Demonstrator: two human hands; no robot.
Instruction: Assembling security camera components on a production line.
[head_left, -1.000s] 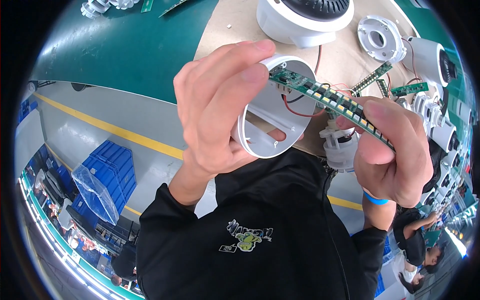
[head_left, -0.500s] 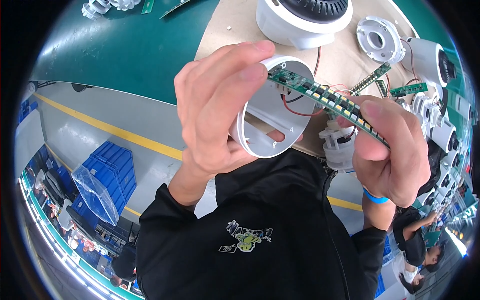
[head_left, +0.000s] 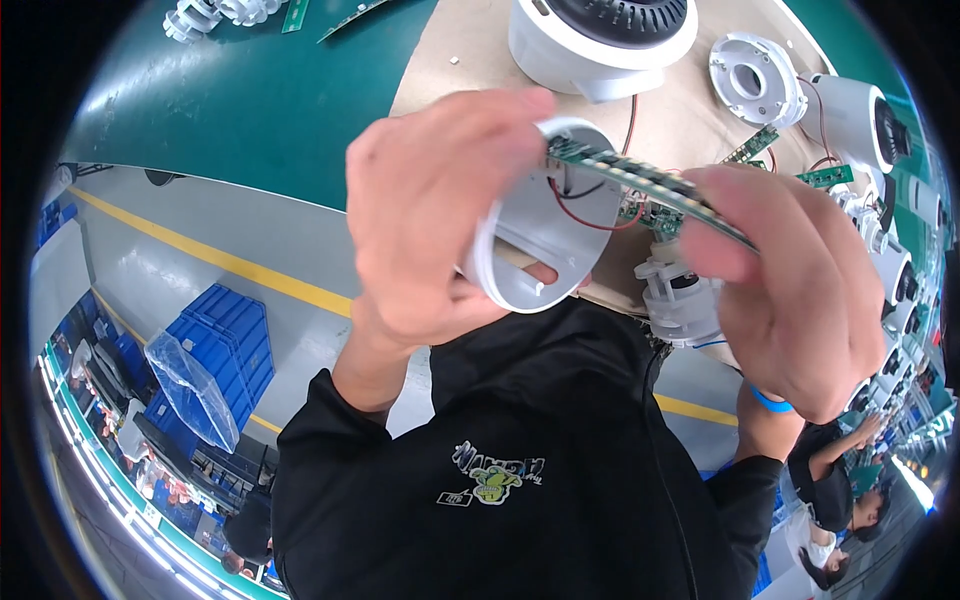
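Observation:
My left hand [head_left: 435,220] is wrapped round a white cylindrical housing [head_left: 515,285], its open end facing me and tilted to the right. Between the fingers and thumb of my right hand [head_left: 800,285] is the right end of a long green circuit board [head_left: 650,187] with rows of small pale components. The board's left end lies at the housing's upper rim, close to my left fingertips; whether those fingers touch it is blurred. Red and black wires [head_left: 575,215] curve from behind the board inside the housing. Below the board sits a white plastic frame part [head_left: 680,300], partly hidden by my right hand.
On the tan mat [head_left: 470,75] stand a large white housing with a black vent [head_left: 605,40], a round white ring part [head_left: 757,78] and another white unit [head_left: 850,120]. More boards [head_left: 825,177] lie to the right. Blue crates [head_left: 215,345] stand on the floor at left.
The circuit board has turned more edge-on. My right hand has shifted slightly right, and the housing has tipped a little, with my left hand still around it.

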